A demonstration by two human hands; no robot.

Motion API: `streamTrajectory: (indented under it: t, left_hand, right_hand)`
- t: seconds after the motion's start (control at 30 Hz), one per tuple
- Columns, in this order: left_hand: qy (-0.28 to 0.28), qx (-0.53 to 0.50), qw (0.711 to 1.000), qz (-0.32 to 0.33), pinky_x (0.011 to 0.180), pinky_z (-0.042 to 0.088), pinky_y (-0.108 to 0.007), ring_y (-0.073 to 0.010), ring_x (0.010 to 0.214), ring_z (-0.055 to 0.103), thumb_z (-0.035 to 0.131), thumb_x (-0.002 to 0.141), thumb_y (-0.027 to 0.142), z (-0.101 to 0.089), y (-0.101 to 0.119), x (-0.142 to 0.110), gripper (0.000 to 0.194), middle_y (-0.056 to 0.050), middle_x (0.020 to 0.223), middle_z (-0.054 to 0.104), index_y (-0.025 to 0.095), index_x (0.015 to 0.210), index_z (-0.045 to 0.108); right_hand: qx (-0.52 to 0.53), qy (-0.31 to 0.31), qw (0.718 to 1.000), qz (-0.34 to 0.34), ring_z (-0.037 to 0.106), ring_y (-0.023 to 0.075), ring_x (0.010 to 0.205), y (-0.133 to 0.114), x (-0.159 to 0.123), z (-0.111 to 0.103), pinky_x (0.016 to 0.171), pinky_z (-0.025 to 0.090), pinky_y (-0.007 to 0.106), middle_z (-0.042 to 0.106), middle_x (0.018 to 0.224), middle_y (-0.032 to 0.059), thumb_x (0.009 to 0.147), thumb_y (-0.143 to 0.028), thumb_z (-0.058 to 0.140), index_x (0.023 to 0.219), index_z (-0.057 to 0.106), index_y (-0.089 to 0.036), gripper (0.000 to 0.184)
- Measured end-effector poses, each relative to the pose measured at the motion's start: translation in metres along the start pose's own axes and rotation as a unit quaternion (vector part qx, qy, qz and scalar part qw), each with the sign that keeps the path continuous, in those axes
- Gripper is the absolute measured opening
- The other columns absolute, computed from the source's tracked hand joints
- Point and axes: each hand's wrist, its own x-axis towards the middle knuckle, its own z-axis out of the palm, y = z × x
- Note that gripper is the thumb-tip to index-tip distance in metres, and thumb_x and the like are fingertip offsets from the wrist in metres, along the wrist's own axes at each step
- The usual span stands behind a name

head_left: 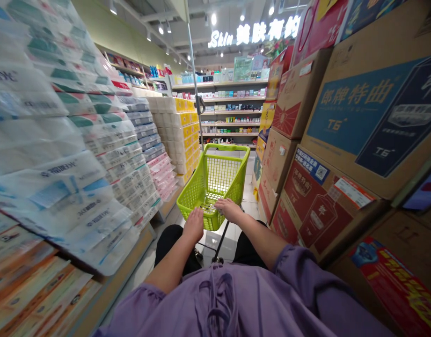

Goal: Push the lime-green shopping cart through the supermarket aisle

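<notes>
A narrow aisle is bounded on the left by stacked paper packs (92,182), set above a low ledge (127,267), and on the right by piled cardboard boxes (355,117). Its far end is crossed by stocked shelves (232,100), before which some tiled floor (250,173) is left open. Only a slim strip of floor is left along each side of the lime-green shopping cart (236,187). A thin metal pole (192,51) is seen rising near the cart's far left corner.

The cart is placed directly ahead of the body, its near rim met by the left grip (194,225) and, to the right, by the right grip (230,209). How tightly either is closed cannot be told; nothing is seen lifted in them. Both forearms are stretched forward and angled inward, the right fingers being pointed leftward over the rim, the left ones upward
</notes>
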Motion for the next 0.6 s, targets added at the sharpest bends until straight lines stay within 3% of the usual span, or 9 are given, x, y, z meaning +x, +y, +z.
streamTrajectory:
  t: [0.13, 0.33, 0.6]
  left_hand:
    - [-0.011, 0.005, 1.000, -0.011, 0.116, 0.022, -0.042, -0.0289, 0.142, 0.027, 0.037, 0.082, 0.009, -0.003, 0.009, -0.001, 0.059, -0.023, 0.150, 0.034, -0.001, 0.141, 0.034]
    - [-0.027, -0.004, 0.999, 0.023, 0.115, 0.022, -0.048, -0.0334, 0.144, 0.020, 0.041, 0.078, 0.012, -0.006, 0.031, -0.003, 0.072, -0.025, 0.154, 0.022, -0.003, 0.146, 0.023]
    - [-0.048, -0.016, 0.998, 0.022, 0.117, 0.019, -0.045, -0.0324, 0.145, 0.016, 0.044, 0.076, 0.012, -0.013, 0.020, -0.004, 0.075, -0.022, 0.156, 0.018, -0.002, 0.146, 0.021]
  right_hand:
    - [0.004, 0.013, 1.000, 0.002, 0.038, 0.0217, 0.136, 0.004, 0.008, 0.008, 0.112, 0.027, 0.043, 0.056, 0.136, 0.0054, 0.081, -0.004, 0.050, 0.124, 0.061, -0.026, 0.049]
    - [0.006, 0.048, 0.999, -0.019, 0.040, 0.0243, 0.134, -0.003, 0.014, 0.029, 0.108, 0.035, 0.042, 0.059, 0.130, 0.0092, 0.081, -0.005, 0.051, 0.119, 0.063, -0.022, 0.044]
    - [0.037, 0.046, 0.998, -0.003, 0.033, 0.0260, 0.140, -0.013, 0.018, 0.035, 0.112, 0.031, 0.045, 0.051, 0.140, 0.0127, 0.084, -0.006, 0.048, 0.129, 0.056, -0.018, 0.048]
